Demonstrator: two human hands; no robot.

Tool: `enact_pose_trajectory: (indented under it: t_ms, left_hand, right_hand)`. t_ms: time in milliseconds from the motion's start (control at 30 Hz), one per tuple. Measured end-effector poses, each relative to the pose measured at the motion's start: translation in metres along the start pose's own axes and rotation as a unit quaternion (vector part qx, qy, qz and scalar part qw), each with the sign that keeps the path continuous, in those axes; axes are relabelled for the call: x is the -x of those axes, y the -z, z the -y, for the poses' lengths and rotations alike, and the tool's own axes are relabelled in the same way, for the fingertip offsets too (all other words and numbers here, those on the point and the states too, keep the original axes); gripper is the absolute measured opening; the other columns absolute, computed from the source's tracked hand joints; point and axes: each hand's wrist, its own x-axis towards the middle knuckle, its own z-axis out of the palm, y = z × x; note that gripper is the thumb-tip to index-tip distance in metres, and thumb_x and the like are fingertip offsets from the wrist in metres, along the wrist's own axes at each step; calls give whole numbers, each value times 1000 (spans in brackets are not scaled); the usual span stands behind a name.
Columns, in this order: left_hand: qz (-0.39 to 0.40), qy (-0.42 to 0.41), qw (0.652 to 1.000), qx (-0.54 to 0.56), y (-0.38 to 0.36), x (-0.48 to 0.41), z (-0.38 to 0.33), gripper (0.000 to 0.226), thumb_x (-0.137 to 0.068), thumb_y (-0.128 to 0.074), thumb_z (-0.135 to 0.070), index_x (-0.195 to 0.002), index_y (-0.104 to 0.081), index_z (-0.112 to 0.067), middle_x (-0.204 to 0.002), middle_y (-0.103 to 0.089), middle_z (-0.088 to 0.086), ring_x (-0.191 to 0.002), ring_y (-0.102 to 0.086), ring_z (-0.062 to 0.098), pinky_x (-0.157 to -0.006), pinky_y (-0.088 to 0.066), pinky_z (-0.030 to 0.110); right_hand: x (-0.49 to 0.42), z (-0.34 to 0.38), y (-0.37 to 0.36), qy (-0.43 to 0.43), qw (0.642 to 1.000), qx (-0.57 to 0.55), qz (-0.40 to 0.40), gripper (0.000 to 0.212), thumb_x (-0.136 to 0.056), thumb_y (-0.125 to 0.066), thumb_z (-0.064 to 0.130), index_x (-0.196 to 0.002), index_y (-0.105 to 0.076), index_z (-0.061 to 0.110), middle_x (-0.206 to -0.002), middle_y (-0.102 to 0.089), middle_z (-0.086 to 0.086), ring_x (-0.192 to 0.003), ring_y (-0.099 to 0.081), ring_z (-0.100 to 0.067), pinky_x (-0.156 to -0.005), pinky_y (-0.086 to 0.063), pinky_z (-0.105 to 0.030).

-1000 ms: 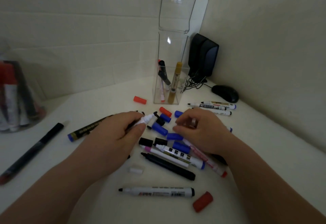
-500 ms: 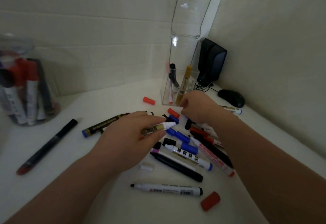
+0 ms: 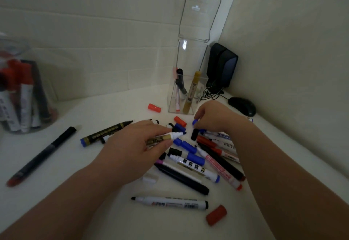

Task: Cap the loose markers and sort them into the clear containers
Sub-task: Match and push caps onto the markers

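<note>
My left hand (image 3: pixel 132 149) grips an uncapped gold-labelled marker (image 3: pixel 166 138), its white tip pointing right. My right hand (image 3: pixel 213 117) pinches a blue cap (image 3: pixel 194 122) just above the pile, a short way right of the marker's tip. Between my arms lies a heap of loose markers and caps (image 3: pixel 204 156), blue, black, red and white. A tall clear holder (image 3: pixel 187 92) behind the pile has a gold marker and two others in it. At far left a round clear jar (image 3: pixel 24 96) holds several markers.
A white marker (image 3: pixel 170 203) and a red cap (image 3: pixel 216 214) lie near me. More strays: a red cap (image 3: pixel 154 107), a small white cap (image 3: pixel 150 179), a long black pen (image 3: pixel 41 155) at left. A black speaker (image 3: pixel 221 66) and mouse (image 3: pixel 242 105) sit in the corner.
My right hand moved from the middle of the pile to its far side and now lifts a blue cap. My left hand keeps the gold-labelled marker, raised slightly with its tip turned right.
</note>
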Motion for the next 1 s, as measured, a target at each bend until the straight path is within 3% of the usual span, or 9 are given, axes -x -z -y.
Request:
enact_pose_trajectory:
  t_ms: [67,167,233,300,367,500,667,833,1000]
  left_hand:
    - [-3,-1,1000,0,-1,0,1,37,-91,-52,-53,-125,-65,-44,-90,-59,-25,-88,-54,-4,-75,-48,28]
    - [-22,-15,1000,10,-1,0,3,32,-95,-51,-54,-123,-66,-46,-84,-58,-24,-86,-54,-2,-68,-42,24]
    - [-40,-28,999,15,0,0,4,37,-92,-48,-59,-122,-66,-48,-80,-58,-20,-87,-55,2,-65,-39,21]
    - [-52,-39,998,21,1,0,5,41,-89,-44,-63,-121,-66,-49,-77,-57,-18,-83,-55,5,-62,-39,21]
    - [-58,-42,997,19,2,0,4,41,-90,-44,-63,-122,-65,-48,-76,-56,-18,-81,-55,5,-61,-40,22]
    - [-68,-46,996,17,3,0,4,38,-91,-48,-59,-124,-64,-49,-77,-56,-18,-79,-56,4,-62,-45,25]
    - [-74,-71,995,18,6,1,0,26,-93,-51,-56,-115,-51,-68,-79,-59,-16,-79,-57,8,-62,-45,23]
    - [-71,-73,995,15,4,1,1,31,-93,-53,-53,-122,-63,-51,-79,-59,-16,-74,-57,9,-59,-45,25]
    - [-25,-75,997,-10,2,2,2,35,-93,-55,-52,-123,-68,-41,-83,-60,-16,-77,-57,5,-62,-49,31]
  right_hand:
    - [5,2,1,6,999,-35,-38,19,-84,-77,23,-103,-73,19,-89,-65,7,-83,-58,-5,-70,-48,-22]
    - [35,8,9,10,963,-252,-100,16,-85,-76,24,-99,-69,19,-84,-71,-1,-74,-66,-12,-68,-57,-27]
    - [63,14,12,30,919,-389,-53,16,-86,-73,19,-101,-69,14,-82,-75,-3,-69,-70,-13,-64,-56,-22]
    - [86,17,8,45,892,-449,-8,24,-79,-72,22,-101,-71,11,-86,-77,-5,-77,-74,-18,-71,-58,-26]
    - [99,15,0,49,884,-465,-10,33,-69,-71,30,-97,-73,13,-86,-76,-8,-80,-74,-23,-75,-59,-31]
    - [106,11,-14,51,865,-498,-35,31,-68,-68,33,-91,-74,14,-77,-74,-12,-65,-68,-21,-61,-57,-24]
    - [104,8,-23,77,849,-521,-40,31,-69,-66,32,-92,-72,13,-74,-72,-10,-58,-64,-19,-55,-55,-25]
    - [103,2,-27,91,811,-576,-43,25,-73,-68,25,-92,-73,10,-74,-69,-14,-59,-62,-23,-53,-54,-28]
    - [108,6,-30,148,871,-469,-10,27,-72,-70,26,-96,-71,12,-75,-73,-11,-62,-69,-24,-62,-58,-28]
